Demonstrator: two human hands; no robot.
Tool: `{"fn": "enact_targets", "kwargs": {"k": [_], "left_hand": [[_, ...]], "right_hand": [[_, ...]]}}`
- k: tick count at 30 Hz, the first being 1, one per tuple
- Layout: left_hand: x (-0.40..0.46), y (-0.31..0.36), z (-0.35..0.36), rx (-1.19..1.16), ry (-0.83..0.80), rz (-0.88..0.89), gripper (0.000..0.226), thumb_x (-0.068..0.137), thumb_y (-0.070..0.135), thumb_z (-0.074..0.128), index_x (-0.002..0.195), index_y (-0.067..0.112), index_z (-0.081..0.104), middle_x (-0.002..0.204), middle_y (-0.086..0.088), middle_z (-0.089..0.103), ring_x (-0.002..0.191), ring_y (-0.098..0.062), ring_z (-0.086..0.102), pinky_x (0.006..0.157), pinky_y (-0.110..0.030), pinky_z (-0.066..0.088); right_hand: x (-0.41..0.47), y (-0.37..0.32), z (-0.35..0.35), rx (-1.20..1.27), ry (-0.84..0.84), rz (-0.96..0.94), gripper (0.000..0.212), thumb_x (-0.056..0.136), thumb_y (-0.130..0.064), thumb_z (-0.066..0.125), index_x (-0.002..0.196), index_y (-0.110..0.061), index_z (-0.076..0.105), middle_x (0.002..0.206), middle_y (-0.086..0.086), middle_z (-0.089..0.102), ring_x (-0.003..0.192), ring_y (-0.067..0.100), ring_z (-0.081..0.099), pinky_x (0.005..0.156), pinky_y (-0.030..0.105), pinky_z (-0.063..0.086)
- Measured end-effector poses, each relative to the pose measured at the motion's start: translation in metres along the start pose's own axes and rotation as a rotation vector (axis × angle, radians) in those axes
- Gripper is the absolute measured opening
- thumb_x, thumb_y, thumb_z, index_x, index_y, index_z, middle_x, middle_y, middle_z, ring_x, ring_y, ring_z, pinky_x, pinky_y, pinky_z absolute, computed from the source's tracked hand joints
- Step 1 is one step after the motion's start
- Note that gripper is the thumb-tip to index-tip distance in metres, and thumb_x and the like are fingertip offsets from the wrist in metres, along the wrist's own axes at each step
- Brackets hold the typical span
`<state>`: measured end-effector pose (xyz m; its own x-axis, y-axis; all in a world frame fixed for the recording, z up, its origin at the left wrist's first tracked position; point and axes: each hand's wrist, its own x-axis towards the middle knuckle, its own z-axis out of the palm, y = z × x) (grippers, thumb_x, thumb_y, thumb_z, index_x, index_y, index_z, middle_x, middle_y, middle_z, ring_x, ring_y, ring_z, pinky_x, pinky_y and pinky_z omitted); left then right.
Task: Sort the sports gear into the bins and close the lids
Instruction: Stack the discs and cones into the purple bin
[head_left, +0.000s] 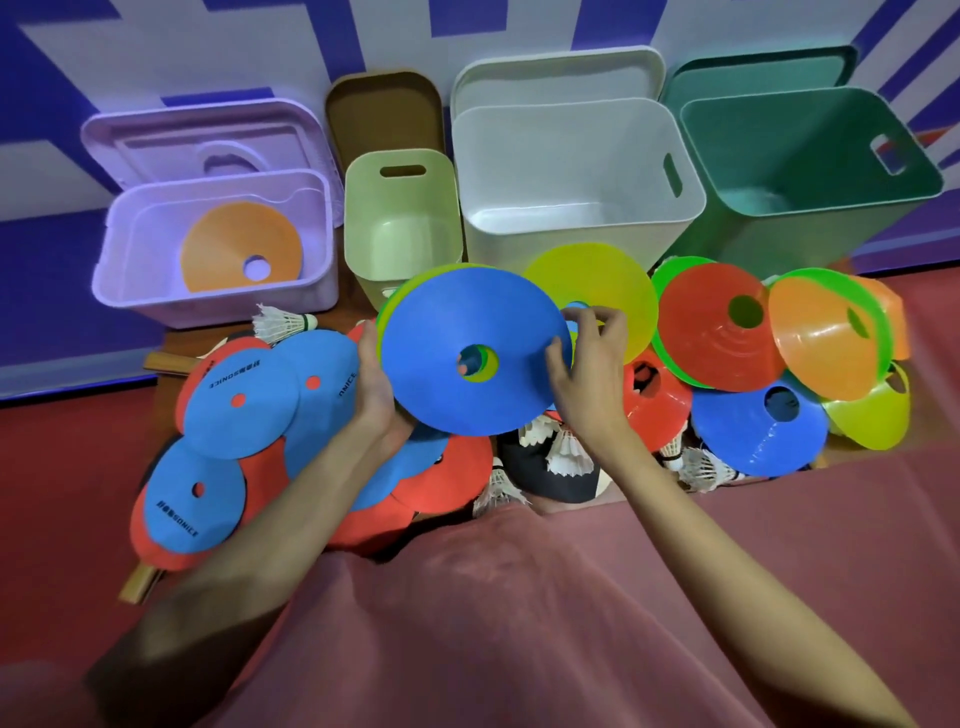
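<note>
progress: early | binned: one orange cone in purple bin | hands: left hand and right hand both grip blue cone stack above pile | left: remaining cones, shuttlecocks, paddles, all lids

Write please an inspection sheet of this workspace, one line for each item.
Surface: red mat.
Job's things: four open bins, lids propped behind; orange cone in purple bin; white bin looks empty.
Clutter: cones, flat discs, shuttlecocks piled mixed.
Grippers: left hand and right hand hold blue cone stack.
Cables: nothing seen.
Surroundings: blue and white wall.
</note>
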<state>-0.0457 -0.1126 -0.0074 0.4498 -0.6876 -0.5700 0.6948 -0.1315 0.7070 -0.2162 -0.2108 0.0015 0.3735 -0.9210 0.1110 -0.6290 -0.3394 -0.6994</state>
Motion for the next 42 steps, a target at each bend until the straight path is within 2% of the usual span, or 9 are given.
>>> {"fn": "enact_targets", "kwargs": {"k": [7,10,13,18,24,28,33,39,42], "left_hand": [[0.0,-0.006,0.012,0.046,-0.029,-0.023,0.05,0.095,0.058,0.033,0.115,0.025,0.064,0.125,-0.004,0.065,0.112,-0.027,0.063,0.099,-0.048,0.046],[0.002,-0.006,0.013,0.047,-0.025,0.008,0.046,0.095,0.057,0.035,0.111,0.023,0.06,0.123,-0.006,0.064,0.107,-0.028,0.061,0.095,-0.048,0.047],[0.005,-0.005,0.011,0.034,-0.004,0.026,0.044,0.091,0.058,0.038,0.107,0.023,0.06,0.116,-0.005,0.062,0.104,-0.027,0.059,0.097,-0.051,0.045],[0.006,-0.004,0.01,0.024,0.053,0.0,0.049,0.095,0.059,0.03,0.09,0.03,0.069,0.104,0.003,0.071,0.1,-0.024,0.064,0.091,-0.043,0.048],[0.004,0.001,0.006,0.077,0.1,0.007,0.053,0.094,0.065,0.024,0.103,0.035,0.067,0.109,0.008,0.072,0.1,-0.018,0.068,0.084,-0.04,0.053],[0.002,0.007,0.002,0.084,0.098,0.048,0.053,0.095,0.064,0.025,0.108,0.034,0.066,0.112,0.008,0.071,0.106,-0.017,0.066,0.092,-0.04,0.051],[-0.002,0.01,-0.004,0.128,0.048,0.094,0.054,0.096,0.063,0.023,0.11,0.034,0.065,0.112,0.01,0.07,0.105,-0.012,0.066,0.09,-0.035,0.052],[0.002,0.005,-0.01,0.095,0.039,0.053,0.054,0.097,0.061,0.028,0.123,0.027,0.061,0.108,0.004,0.072,0.097,-0.014,0.069,0.078,-0.03,0.054],[0.005,-0.003,-0.012,0.085,0.023,0.044,0.054,0.097,0.058,0.03,0.13,0.026,0.057,0.122,0.001,0.067,0.114,-0.017,0.062,0.097,-0.037,0.048]], "right_hand": [[0.012,0.022,0.008,0.007,-0.016,-0.014,0.035,0.096,-0.013,0.048,0.129,-0.008,0.055,0.121,0.021,0.041,0.115,0.032,0.04,0.093,0.025,0.03],[0.02,0.037,0.007,0.054,0.073,0.127,0.04,0.097,-0.02,0.046,0.133,-0.004,0.048,0.122,0.02,0.041,0.117,0.033,0.041,0.099,0.037,0.037],[0.028,0.058,0.003,-0.14,0.185,0.349,0.052,0.092,-0.02,0.053,0.135,0.004,0.038,0.126,0.025,0.039,0.117,0.04,0.039,0.099,0.041,0.032],[0.04,0.078,0.0,-0.345,0.13,0.536,0.05,0.088,-0.031,0.062,0.119,0.005,0.046,0.127,0.024,0.04,0.116,0.04,0.04,0.095,0.043,0.033],[0.048,0.084,-0.001,-0.22,0.235,0.47,0.029,0.088,-0.012,0.058,0.111,0.002,0.046,0.115,0.023,0.048,0.104,0.039,0.047,0.083,0.041,0.036],[0.039,0.074,-0.011,0.08,0.303,0.333,0.013,0.097,-0.003,0.038,0.108,0.003,0.038,0.076,0.005,0.049,0.064,0.025,0.047,0.054,0.029,0.021],[0.02,0.053,-0.017,0.278,0.524,0.251,0.011,0.097,0.001,0.038,0.1,-0.007,0.031,0.076,-0.013,0.032,0.06,0.0,0.037,0.056,0.022,0.024],[0.004,0.043,0.003,0.489,0.268,0.272,0.014,0.092,-0.005,0.051,0.099,-0.013,0.042,0.079,0.003,0.05,0.068,0.014,0.046,0.064,0.033,0.038],[-0.007,0.029,0.018,0.51,0.129,0.215,0.016,0.091,-0.001,0.053,0.096,-0.014,0.044,0.072,0.003,0.052,0.061,0.012,0.045,0.055,0.029,0.035]]}}
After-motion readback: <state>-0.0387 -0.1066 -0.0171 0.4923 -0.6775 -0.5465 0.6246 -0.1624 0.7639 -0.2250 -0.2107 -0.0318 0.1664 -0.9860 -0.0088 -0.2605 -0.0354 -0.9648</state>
